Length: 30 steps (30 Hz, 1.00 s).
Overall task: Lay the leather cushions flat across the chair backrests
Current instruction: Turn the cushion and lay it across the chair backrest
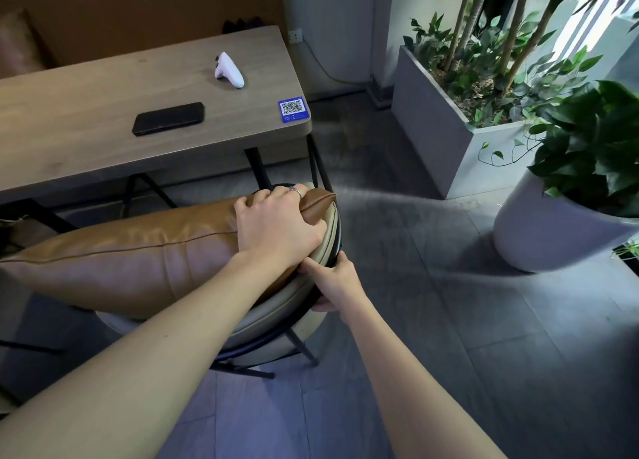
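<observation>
A person's left hand presses palm-down on the right end of a tan leather cushion, fingers spread and curled over its corner seam, apparently to pin it while it settles. The cushion stretches away to the left of that hand, lying lengthwise along the curved top of a chair backrest; its far left end runs out of view, so whether it sits fully flat there cannot be told. Beyond the left hand, a wooden table carries a dark phone, a white controller and a blue QR-code card, all well clear of the work. Just below and to the right of the left hand, the right hand is closed around the backrest's padded rim and dark frame, thumb on top, seemingly steadying the chair so it does not shift under the push. To the right of both hands stand a grey rectangular planter and a white round pot, both holding leafy plants, on the tiled floor. The cushion looks close to placed; smoothing it level appears to be what remains.
</observation>
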Each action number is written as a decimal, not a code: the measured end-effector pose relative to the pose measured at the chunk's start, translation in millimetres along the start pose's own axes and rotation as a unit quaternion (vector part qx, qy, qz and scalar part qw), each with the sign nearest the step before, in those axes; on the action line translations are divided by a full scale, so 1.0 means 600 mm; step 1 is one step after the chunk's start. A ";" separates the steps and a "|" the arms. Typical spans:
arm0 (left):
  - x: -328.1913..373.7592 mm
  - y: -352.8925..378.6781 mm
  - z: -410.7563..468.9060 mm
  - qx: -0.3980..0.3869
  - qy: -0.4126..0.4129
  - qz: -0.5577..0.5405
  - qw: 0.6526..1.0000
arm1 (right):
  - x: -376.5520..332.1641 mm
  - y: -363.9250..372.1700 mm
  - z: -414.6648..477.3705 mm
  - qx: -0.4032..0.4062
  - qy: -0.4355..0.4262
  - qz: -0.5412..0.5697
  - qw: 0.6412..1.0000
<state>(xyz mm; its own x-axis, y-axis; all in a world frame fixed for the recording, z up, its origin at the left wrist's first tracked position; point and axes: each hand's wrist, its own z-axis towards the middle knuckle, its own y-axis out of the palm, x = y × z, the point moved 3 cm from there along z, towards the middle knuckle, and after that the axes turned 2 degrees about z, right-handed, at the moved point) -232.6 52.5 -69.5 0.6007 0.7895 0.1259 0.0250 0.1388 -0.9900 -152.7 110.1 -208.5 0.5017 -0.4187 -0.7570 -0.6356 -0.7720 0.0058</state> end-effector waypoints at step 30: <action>0.000 -0.016 -0.029 -0.033 -0.008 -0.038 0.999 | -0.014 -0.002 -0.023 -0.021 0.025 -0.013 0.999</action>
<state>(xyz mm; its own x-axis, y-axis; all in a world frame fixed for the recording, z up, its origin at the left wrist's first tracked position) -219.3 40.8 -61.2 0.5813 0.7882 0.2022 0.1239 0.1598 -0.9793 -148.1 107.8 -193.1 0.5479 -0.4207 -0.7231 -0.5970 -0.8021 0.0143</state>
